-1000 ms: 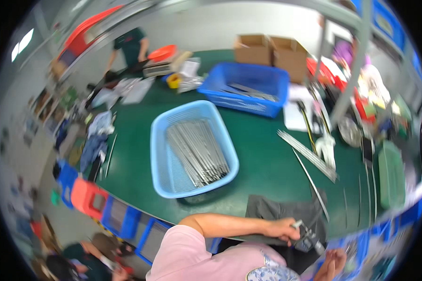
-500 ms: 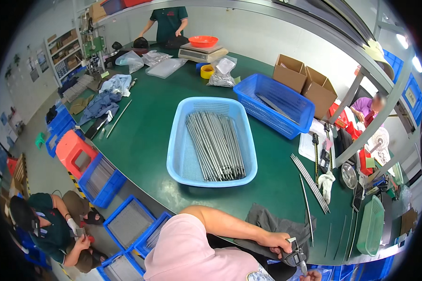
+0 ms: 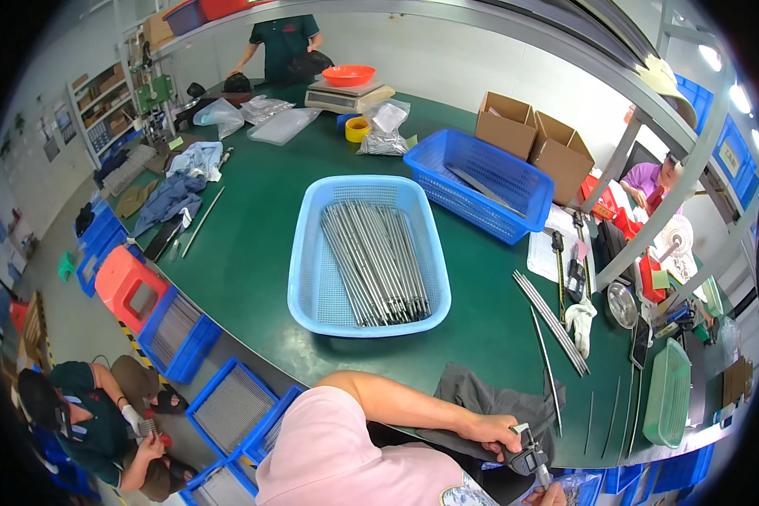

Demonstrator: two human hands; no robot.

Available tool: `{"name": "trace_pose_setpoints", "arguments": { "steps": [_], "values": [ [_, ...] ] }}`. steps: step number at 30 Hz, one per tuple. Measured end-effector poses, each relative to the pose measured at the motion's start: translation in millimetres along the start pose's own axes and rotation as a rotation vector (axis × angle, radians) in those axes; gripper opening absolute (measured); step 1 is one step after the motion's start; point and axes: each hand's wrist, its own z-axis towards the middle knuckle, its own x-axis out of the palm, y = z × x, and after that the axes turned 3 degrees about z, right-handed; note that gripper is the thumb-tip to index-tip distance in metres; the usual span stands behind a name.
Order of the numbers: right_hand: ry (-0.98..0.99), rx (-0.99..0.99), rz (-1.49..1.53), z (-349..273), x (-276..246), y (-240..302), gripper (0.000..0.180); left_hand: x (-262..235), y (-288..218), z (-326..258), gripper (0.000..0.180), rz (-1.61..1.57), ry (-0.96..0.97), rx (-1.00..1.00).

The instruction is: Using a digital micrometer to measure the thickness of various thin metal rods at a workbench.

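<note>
At the near edge of the table, my left hand (image 3: 496, 432) is closed around the frame of a digital micrometer (image 3: 529, 460) with a small display. My right hand (image 3: 551, 496), partly cut off by the lower rim, has its fingers bent at the micrometer's thimble end. Under my left forearm lies a crumpled dark grey cloth (image 3: 472, 390). Farther up, a light blue plastic basket (image 3: 302, 291) holds a bundle of thin metal rods (image 3: 375, 261). Several loose rods (image 3: 551, 322) lie right of it, and a single rod (image 3: 546, 367) reaches over the cloth.
Behind stand a blue basket (image 3: 481, 202), cardboard boxes (image 3: 506, 122) and a scale (image 3: 350, 97) with an orange bowl (image 3: 348, 76). Calipers (image 3: 558, 261), a white glove (image 3: 579, 325) and a green tray (image 3: 668, 396) are at right. A co-worker (image 3: 84, 422) sits lower left by blue crates (image 3: 232, 405).
The whole view has shifted slightly, so the table things appear a little farther left. My right hand has come closer to the micrometer's thimble. My left hand keeps its hold.
</note>
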Motion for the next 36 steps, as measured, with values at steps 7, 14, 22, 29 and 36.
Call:
{"name": "trace_pose_setpoints", "arguments": {
  "steps": [7,14,22,29,36],
  "values": [
    [-0.228,-0.533,0.276,-29,20,-2,0.027,13,-2,-16,0.027,0.027,0.006,-0.023],
    [-0.117,-0.605,0.291,-27,32,14,0.018,4,-28,-22,0.027,0.072,-0.001,-0.196],
    [-0.044,-0.283,0.317,-29,41,25,0.01,-3,-39,-24,0.032,0.167,-0.041,-0.203],
    [-0.134,-0.229,0.506,-27,33,19,0.015,1,-34,-26,0.031,0.16,-0.045,-0.203],
    [-0.036,-0.295,0.856,-32,65,7,0.051,5,-38,-34,0.033,0.237,-0.079,-0.205]
  ]
}}
